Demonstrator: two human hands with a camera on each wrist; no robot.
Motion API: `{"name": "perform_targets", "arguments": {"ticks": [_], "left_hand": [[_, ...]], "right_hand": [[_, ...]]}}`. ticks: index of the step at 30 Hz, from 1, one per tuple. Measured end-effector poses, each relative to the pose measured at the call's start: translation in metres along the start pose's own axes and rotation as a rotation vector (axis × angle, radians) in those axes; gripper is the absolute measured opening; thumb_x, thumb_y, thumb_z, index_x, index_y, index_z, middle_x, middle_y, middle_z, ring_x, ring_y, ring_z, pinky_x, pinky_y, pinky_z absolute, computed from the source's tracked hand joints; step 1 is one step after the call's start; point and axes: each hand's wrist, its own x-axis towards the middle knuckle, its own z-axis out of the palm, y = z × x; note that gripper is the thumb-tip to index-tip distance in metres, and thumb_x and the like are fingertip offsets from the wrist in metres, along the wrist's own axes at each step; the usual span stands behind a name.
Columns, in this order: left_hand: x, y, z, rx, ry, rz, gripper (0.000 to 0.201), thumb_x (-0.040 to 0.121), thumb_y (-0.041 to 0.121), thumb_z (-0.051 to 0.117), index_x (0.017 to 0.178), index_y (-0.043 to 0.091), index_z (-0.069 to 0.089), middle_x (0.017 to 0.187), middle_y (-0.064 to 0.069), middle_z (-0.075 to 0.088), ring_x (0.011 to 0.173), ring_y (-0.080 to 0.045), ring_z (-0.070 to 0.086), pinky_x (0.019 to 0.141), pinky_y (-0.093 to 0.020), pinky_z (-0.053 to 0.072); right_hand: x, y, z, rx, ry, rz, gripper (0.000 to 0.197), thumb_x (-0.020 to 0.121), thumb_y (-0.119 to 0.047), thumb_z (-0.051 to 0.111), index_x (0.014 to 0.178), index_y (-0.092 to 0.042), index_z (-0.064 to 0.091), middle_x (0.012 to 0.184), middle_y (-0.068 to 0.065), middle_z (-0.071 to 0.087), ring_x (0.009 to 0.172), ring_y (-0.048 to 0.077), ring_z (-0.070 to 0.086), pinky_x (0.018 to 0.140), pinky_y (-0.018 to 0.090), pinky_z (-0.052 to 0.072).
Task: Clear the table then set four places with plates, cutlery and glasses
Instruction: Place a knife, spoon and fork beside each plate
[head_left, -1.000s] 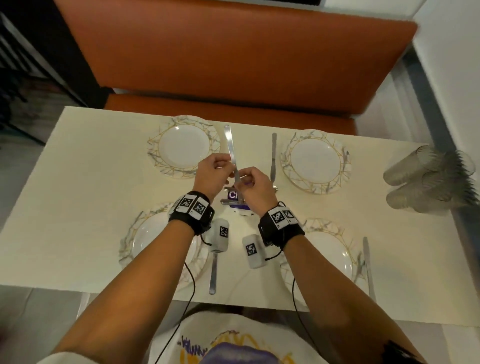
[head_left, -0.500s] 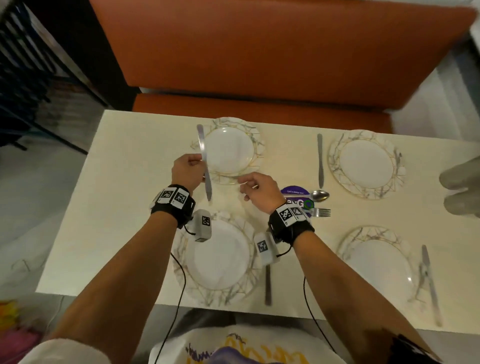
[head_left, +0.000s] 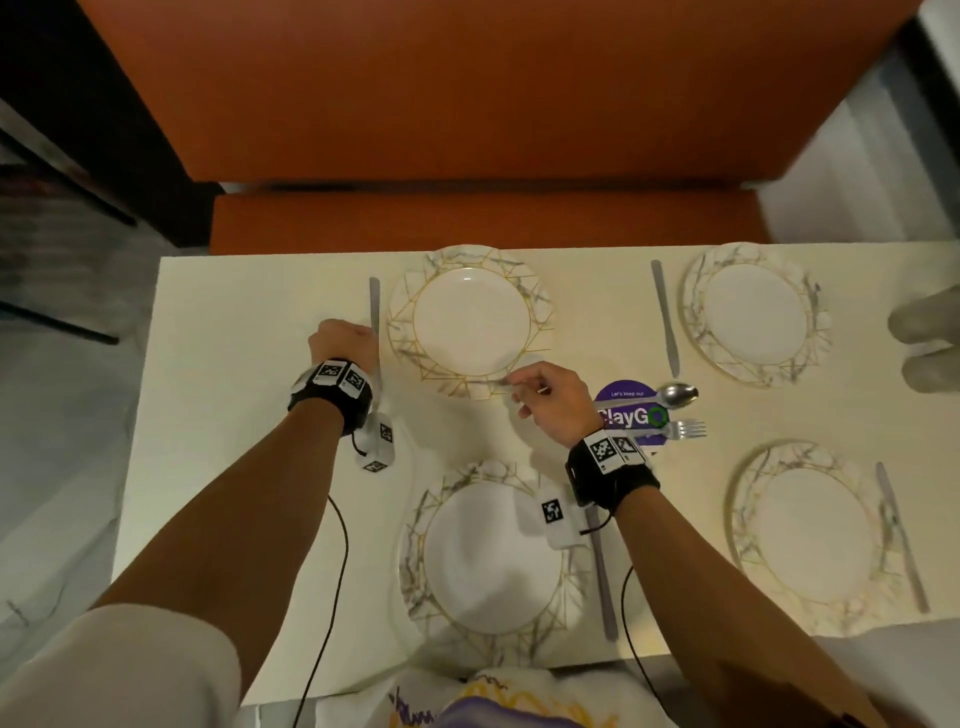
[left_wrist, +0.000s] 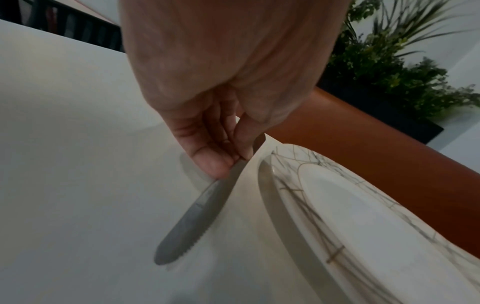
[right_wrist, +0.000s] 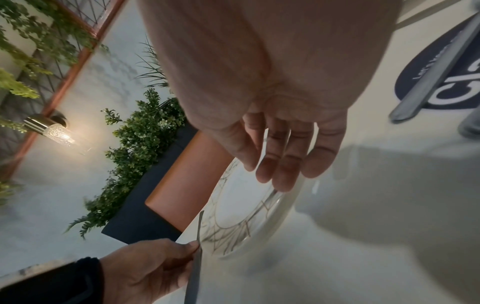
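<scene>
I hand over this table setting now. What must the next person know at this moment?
Left hand: pinches a knife just left of the far-left plate, not yet let go.
Right hand: fingers relaxed over that plate's near rim, apparently holding nothing.
Done: four plates are down; the other three each have a knife beside them.
Middle of table: one spoon and one fork lie on a purple sticker.
Glasses: blurred at the right edge, not at any place.
Left: release the knife, then set the remaining cutlery and the glasses.
</scene>
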Motion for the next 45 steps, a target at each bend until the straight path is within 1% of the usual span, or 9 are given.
{"name": "perform_targets", "arguments": {"ticks": [8, 18, 21, 23, 28, 32, 35, 40, 45], "left_hand": [[0.018, 0.015, 0.000, 0.018, -0.019, -0.045, 0.015, 0.091, 0.015, 0.069, 0.094, 0.004, 0.078, 0.095, -0.014, 0.077, 0.083, -0.030, 0.074, 0.063, -0.028, 0.052], [0.017, 0.013, -0.002, -0.002, -0.036, 0.021, 0.013, 0.092, 0.011, 0.068, 0.086, 0.007, 0.080, 0.088, -0.012, 0.078, 0.082, -0.032, 0.076, 0.079, -0.041, 0.065], [0.005, 0.013, -0.003, 0.004, -0.010, 0.070, 0.018, 0.097, 0.009, 0.062, 0.097, 0.007, 0.080, 0.100, -0.013, 0.078, 0.094, -0.033, 0.074, 0.083, -0.034, 0.061], [-0.007, 0.014, -0.004, -0.006, 0.053, 0.102, 0.022, 0.099, 0.012, 0.058, 0.105, 0.005, 0.077, 0.106, -0.014, 0.076, 0.100, -0.034, 0.071, 0.074, -0.030, 0.054], [-0.043, 0.020, 0.001, -0.079, 0.154, 0.199, 0.020, 0.098, 0.024, 0.057, 0.111, 0.014, 0.069, 0.106, -0.009, 0.076, 0.095, -0.031, 0.071, 0.072, -0.035, 0.055], [-0.079, 0.036, 0.015, -0.147, 0.156, 0.342, 0.015, 0.099, 0.027, 0.059, 0.107, 0.017, 0.067, 0.095, -0.005, 0.075, 0.088, -0.027, 0.070, 0.080, -0.037, 0.057], [-0.106, 0.049, 0.033, -0.166, 0.096, 0.428, 0.013, 0.098, 0.025, 0.062, 0.106, 0.016, 0.068, 0.075, 0.009, 0.063, 0.075, -0.020, 0.065, 0.071, -0.030, 0.053], [-0.151, 0.071, 0.074, -0.183, -0.026, 0.538, 0.011, 0.096, 0.025, 0.064, 0.104, 0.019, 0.069, 0.084, 0.003, 0.068, 0.076, -0.017, 0.065, 0.069, -0.030, 0.054], [-0.191, 0.094, 0.122, -0.157, -0.111, 0.571, 0.009, 0.096, 0.025, 0.067, 0.101, 0.019, 0.071, 0.089, 0.001, 0.070, 0.078, -0.015, 0.062, 0.073, -0.025, 0.048]], "right_hand": [[0.010, -0.001, -0.002, -0.014, 0.030, -0.024, 0.020, 0.094, -0.006, 0.057, 0.102, -0.015, 0.073, 0.089, 0.007, 0.074, 0.068, 0.013, 0.069, 0.052, 0.012, 0.045], [0.014, 0.001, -0.003, -0.018, 0.038, -0.026, 0.019, 0.094, -0.007, 0.058, 0.103, -0.015, 0.074, 0.090, 0.007, 0.074, 0.071, 0.016, 0.069, 0.051, 0.011, 0.044], [0.013, 0.002, -0.005, -0.025, 0.039, -0.026, 0.021, 0.095, -0.007, 0.056, 0.102, -0.016, 0.074, 0.087, 0.002, 0.075, 0.073, 0.013, 0.070, 0.052, 0.011, 0.044], [0.012, 0.001, -0.008, -0.009, 0.041, -0.017, 0.022, 0.096, -0.006, 0.055, 0.103, -0.015, 0.074, 0.085, 0.001, 0.074, 0.068, 0.011, 0.069, 0.052, 0.011, 0.044], [0.007, 0.004, -0.018, -0.005, 0.059, -0.006, 0.022, 0.097, -0.008, 0.054, 0.104, -0.018, 0.073, 0.085, -0.001, 0.074, 0.064, 0.010, 0.070, 0.052, 0.014, 0.045], [-0.002, 0.010, -0.031, 0.024, 0.097, -0.007, 0.020, 0.098, -0.007, 0.054, 0.107, -0.013, 0.071, 0.087, 0.004, 0.073, 0.066, 0.015, 0.068, 0.048, 0.013, 0.043], [-0.010, 0.019, -0.047, 0.024, 0.128, -0.014, 0.020, 0.097, -0.007, 0.055, 0.108, -0.013, 0.071, 0.089, 0.003, 0.072, 0.066, 0.014, 0.065, 0.046, 0.014, 0.045], [-0.015, 0.046, -0.088, -0.048, 0.227, -0.046, 0.019, 0.092, -0.008, 0.060, 0.101, -0.017, 0.074, 0.084, -0.003, 0.069, 0.077, 0.013, 0.066, 0.070, 0.019, 0.051], [-0.015, 0.075, -0.141, -0.189, 0.304, -0.010, 0.018, 0.093, -0.011, 0.060, 0.101, -0.018, 0.075, 0.090, -0.004, 0.069, 0.084, 0.013, 0.063, 0.080, 0.022, 0.051]]}}
